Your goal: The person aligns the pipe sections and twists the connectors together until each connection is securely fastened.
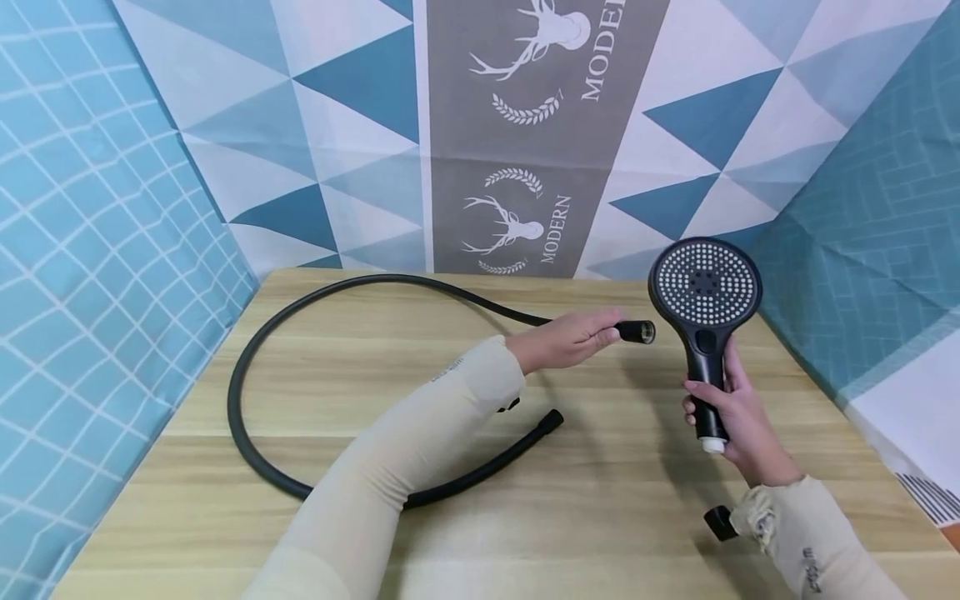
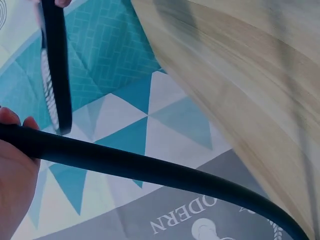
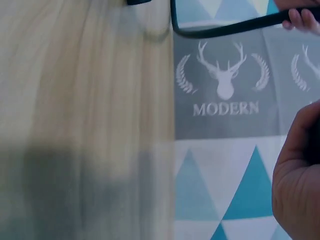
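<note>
Near the back of the table, my left hand (image 1: 568, 337) grips a black shower hose (image 1: 242, 379) close to one end, and its open connector (image 1: 640, 332) points right, toward the shower head. The rest of the hose loops left across the table, and its other end (image 1: 551, 419) lies near the middle. My right hand (image 1: 738, 417) holds a black shower head (image 1: 705, 283) by the handle, its round spray face up toward the head camera and a white tip (image 1: 713, 445) at the handle's bottom. A gap separates the connector from the shower head. In the left wrist view the hose (image 2: 125, 162) runs out of my left hand (image 2: 17, 175).
The wooden table (image 1: 615, 533) carries the hose loop. Behind it hangs a patterned cloth (image 1: 360, 167) with a grey deer strip, and blue cloths (image 1: 75, 208) flank the sides. A black camera piece (image 1: 721, 523) sits at my right wrist.
</note>
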### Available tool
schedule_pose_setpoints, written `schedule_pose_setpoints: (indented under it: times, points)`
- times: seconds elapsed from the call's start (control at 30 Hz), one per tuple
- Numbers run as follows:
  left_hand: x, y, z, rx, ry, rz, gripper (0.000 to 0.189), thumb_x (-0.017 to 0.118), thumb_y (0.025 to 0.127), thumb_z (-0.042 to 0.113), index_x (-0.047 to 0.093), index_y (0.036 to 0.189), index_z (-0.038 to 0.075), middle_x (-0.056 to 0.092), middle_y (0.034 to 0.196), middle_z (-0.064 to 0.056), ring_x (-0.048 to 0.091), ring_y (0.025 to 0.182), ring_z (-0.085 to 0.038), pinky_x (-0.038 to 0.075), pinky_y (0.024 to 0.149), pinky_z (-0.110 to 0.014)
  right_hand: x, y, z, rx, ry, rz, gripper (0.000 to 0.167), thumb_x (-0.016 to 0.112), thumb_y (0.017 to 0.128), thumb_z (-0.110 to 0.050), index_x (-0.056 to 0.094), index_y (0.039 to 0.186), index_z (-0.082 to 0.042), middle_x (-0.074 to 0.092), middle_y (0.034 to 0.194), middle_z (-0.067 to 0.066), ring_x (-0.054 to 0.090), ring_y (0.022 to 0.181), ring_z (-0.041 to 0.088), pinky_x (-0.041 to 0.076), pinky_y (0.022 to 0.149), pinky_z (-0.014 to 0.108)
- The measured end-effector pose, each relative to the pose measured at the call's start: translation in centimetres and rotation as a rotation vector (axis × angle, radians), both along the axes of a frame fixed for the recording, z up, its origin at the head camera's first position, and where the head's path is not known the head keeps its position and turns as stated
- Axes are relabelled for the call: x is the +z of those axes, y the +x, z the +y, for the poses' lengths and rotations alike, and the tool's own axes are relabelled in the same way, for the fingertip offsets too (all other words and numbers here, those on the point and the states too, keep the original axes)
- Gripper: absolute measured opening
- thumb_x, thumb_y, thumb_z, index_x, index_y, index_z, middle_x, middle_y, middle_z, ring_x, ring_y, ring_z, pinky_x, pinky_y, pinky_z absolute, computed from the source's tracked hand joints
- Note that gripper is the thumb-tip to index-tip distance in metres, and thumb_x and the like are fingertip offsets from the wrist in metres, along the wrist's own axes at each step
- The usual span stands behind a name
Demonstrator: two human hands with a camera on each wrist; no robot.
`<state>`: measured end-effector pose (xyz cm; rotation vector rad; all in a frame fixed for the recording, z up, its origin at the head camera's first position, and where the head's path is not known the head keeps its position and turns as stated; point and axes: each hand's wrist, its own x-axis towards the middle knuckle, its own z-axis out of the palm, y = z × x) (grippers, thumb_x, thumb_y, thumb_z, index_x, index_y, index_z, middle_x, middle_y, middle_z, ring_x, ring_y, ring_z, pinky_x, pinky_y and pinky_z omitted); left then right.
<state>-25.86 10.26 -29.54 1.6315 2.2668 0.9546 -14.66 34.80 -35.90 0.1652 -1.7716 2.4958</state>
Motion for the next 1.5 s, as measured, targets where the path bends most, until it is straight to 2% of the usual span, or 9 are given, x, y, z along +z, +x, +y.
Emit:
schedule_pose_setpoints:
  times: [0.2, 0.47, 0.6, 0.77, 0.9, 1.0, 1.1, 1.3, 1.5]
  points:
    - [-0.4, -0.5, -0.4, -0.075, 0.068, 0.086, 0.035, 0.041, 0.103, 0.008, 0.049, 0.134, -0.004, 0.05, 0.136, -0.018, 0.043, 0.13, -0.022, 0.023, 0.106, -0.016, 1.4, -0.2, -1.4, -0.037, -0.025, 0.047, 0.093, 0.045, 0.093, 0.014, 0.004, 0.15, -0.047, 0.059, 0.09, 0.005, 0.057, 0.059, 0.014, 0.05, 0.05, 0.025]
    - [-0.8, -0.8, -0.9, 0.008, 0.085, 0.052, 0.033, 0.044, 0.103, 0.012, 0.053, 0.131, -0.002, 0.053, 0.133, -0.015, 0.047, 0.126, -0.019, 0.029, 0.103, -0.017, 3.0, 0.0, -1.9, -0.083, -0.067, 0.161, 0.094, 0.044, 0.092, 0.017, 0.005, 0.151, -0.045, 0.058, 0.088, 0.008, 0.061, 0.06, 0.017, 0.053, 0.052, 0.028]
    - [-0.5, -0.8, -1.0, 0.046, 0.067, 0.027, 0.026, 0.039, 0.105, 0.014, 0.055, 0.115, -0.003, 0.058, 0.105, -0.015, 0.054, 0.098, -0.02, 0.037, 0.089, -0.021, 3.3, -0.2, -2.5, -0.104, -0.07, 0.205, 0.093, 0.045, 0.093, 0.016, 0.003, 0.152, -0.043, 0.06, 0.089, 0.009, 0.064, 0.06, 0.019, 0.055, 0.053, 0.031]
    - [-0.3, -0.8, -1.0, 0.037, 0.108, -0.046, 0.02, 0.039, 0.104, 0.013, 0.046, 0.089, 0.002, 0.04, 0.076, -0.005, 0.037, 0.068, -0.015, 0.034, 0.07, -0.024, 3.0, -0.1, -3.7, -0.157, -0.079, 0.216, 0.093, 0.046, 0.093, 0.015, 0.006, 0.151, -0.045, 0.06, 0.089, 0.008, 0.063, 0.058, 0.017, 0.053, 0.05, 0.027]
    - [-0.5, -0.8, -0.9, 0.029, 0.141, -0.067, 0.018, 0.043, 0.103, 0.013, 0.051, 0.094, 0.001, 0.046, 0.079, -0.007, 0.042, 0.071, -0.014, 0.036, 0.071, -0.022, 3.1, 0.0, -4.6, -0.248, -0.069, 0.251, 0.092, 0.049, 0.091, 0.015, 0.01, 0.151, -0.043, 0.061, 0.087, 0.007, 0.06, 0.054, 0.015, 0.051, 0.048, 0.024]
    - [-0.6, -0.7, -0.9, 0.046, 0.142, -0.066, 0.022, 0.045, 0.103, 0.013, 0.058, 0.113, -0.002, 0.06, 0.101, -0.013, 0.055, 0.093, -0.016, 0.04, 0.083, -0.019, 3.4, 0.0, -5.3, -0.306, -0.06, 0.272, 0.092, 0.051, 0.09, 0.015, 0.013, 0.152, -0.041, 0.061, 0.088, 0.008, 0.059, 0.053, 0.015, 0.051, 0.047, 0.024]
    - [-0.7, -0.7, -0.8, 0.058, 0.141, -0.052, 0.03, 0.045, 0.102, 0.013, 0.055, 0.126, -0.004, 0.061, 0.118, -0.015, 0.055, 0.109, -0.017, 0.038, 0.093, -0.018, 3.7, 0.0, -6.0, -0.34, -0.089, 0.277, 0.093, 0.052, 0.09, 0.016, 0.012, 0.151, -0.042, 0.059, 0.088, 0.009, 0.058, 0.052, 0.015, 0.051, 0.046, 0.024]
    - [-0.8, -0.6, -0.7, 0.021, 0.13, -0.058, 0.018, 0.044, 0.103, 0.012, 0.055, 0.102, -0.002, 0.051, 0.082, -0.006, 0.045, 0.071, -0.014, 0.038, 0.071, -0.022, 4.0, -0.1, -7.1, -0.402, -0.178, 0.279, 0.094, 0.052, 0.09, 0.015, 0.012, 0.151, -0.043, 0.056, 0.088, 0.01, 0.056, 0.051, 0.016, 0.05, 0.045, 0.024]
    - [-0.8, -0.5, -0.7, -0.009, 0.11, -0.096, 0.018, 0.041, 0.103, 0.01, 0.052, 0.097, -0.002, 0.04, 0.074, -0.002, 0.037, 0.065, -0.011, 0.034, 0.067, -0.022, 4.1, -0.7, -8.2, -0.477, -0.24, 0.315, 0.095, 0.053, 0.09, 0.013, 0.006, 0.152, -0.043, 0.053, 0.088, 0.014, 0.056, 0.051, 0.017, 0.05, 0.046, 0.024]
